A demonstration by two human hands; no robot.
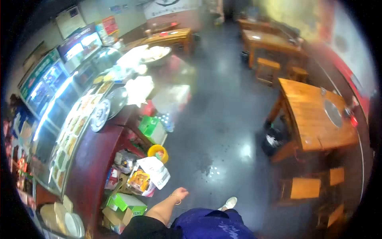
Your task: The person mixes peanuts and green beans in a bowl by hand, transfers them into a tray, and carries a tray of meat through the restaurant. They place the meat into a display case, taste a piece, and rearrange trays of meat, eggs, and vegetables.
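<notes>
My left hand (181, 194), with a thin bracelet at the wrist, hangs low over the dark floor (207, 131). Its fingers look loosely curled, and I make out nothing in them. Nearest to it is a white plastic bag (158, 172) with orange packets (139, 181), at the foot of a dark red counter (89, 159). A yellow bucket (158, 153) stands just beyond the bag. My right hand is out of the picture. Below, a purple apron (211, 225) and one light shoe (229, 203) show.
Along the left runs a lit glass display case (75, 131) with trays of food. Green boxes (153, 128) sit by the counter. To the right are a wooden table (314, 115) and stools (305, 188). More tables (270, 40) stand farther off. A floor patch (209, 169) looks wet.
</notes>
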